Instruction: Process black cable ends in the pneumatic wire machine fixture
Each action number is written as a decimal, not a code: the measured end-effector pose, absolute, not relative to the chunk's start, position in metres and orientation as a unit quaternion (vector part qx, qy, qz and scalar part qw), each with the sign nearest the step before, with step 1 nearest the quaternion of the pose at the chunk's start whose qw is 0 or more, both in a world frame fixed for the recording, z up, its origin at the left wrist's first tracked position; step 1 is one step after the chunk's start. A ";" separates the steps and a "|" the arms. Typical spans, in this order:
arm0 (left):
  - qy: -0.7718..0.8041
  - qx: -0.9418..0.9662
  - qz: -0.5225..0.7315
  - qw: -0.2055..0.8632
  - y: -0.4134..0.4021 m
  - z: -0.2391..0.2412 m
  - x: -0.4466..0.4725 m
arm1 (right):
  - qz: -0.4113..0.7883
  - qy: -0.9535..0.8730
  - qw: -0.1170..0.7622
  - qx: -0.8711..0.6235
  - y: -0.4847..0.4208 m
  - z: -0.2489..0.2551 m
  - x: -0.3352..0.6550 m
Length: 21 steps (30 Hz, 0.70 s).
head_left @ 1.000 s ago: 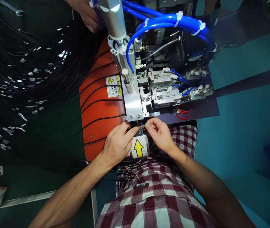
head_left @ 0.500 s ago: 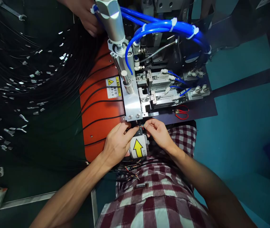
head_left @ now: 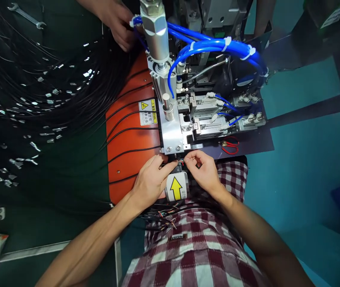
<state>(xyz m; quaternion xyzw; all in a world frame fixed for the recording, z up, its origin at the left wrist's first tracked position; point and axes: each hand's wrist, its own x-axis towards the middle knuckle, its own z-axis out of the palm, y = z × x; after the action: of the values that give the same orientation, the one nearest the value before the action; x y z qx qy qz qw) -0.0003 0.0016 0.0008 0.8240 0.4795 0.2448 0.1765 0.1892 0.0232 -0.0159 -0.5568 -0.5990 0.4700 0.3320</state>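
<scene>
At the near end of the machine [head_left: 172, 133], my left hand [head_left: 150, 181] presses thumb and fingertips on the end of a black cable, which is mostly hidden under them. Small coloured wires [head_left: 181, 161], one of them red, stick out to the right of my left thumb. My right hand [head_left: 204, 171] is pinched at these wires, thumb against index finger; the tip of a wire seems to be between them. Just below lies a white label with a yellow arrow [head_left: 176, 188]. Several black cables [head_left: 134, 128] run across the orange plate [head_left: 123, 165] into the machine.
Red-handled cutters [head_left: 230, 145] lie right of the machine. Blue air hoses [head_left: 205, 44] arch above it. Many black cables [head_left: 77, 95] with shiny ends and a wrench [head_left: 28, 16] lie on the left. Another person's hand [head_left: 120, 26] is at the back. Stripped cable ends [head_left: 166, 219] rest near my lap.
The view has shifted a little, so the machine sits further right in the picture. My right fingertips have edged slightly away from my left thumb; my left hand keeps its place on the machine.
</scene>
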 end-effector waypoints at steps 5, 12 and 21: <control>0.477 0.826 0.241 0.180 0.002 0.000 -0.001 | 0.442 -0.626 0.336 -0.548 0.023 -0.019 0.189; 0.480 0.828 0.241 0.161 0.002 0.000 -0.001 | 0.442 -0.623 0.347 -0.544 0.020 -0.023 0.188; 0.481 0.826 0.245 0.166 0.001 0.000 -0.001 | 0.505 -0.550 0.331 -0.576 0.019 -0.018 0.183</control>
<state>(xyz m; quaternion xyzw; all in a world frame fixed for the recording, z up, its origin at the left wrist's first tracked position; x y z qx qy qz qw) -0.0006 0.0014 0.0002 0.8256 0.4806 0.2446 0.1664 0.1834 0.0194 -0.0183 -0.5761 -0.5503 0.5054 0.3314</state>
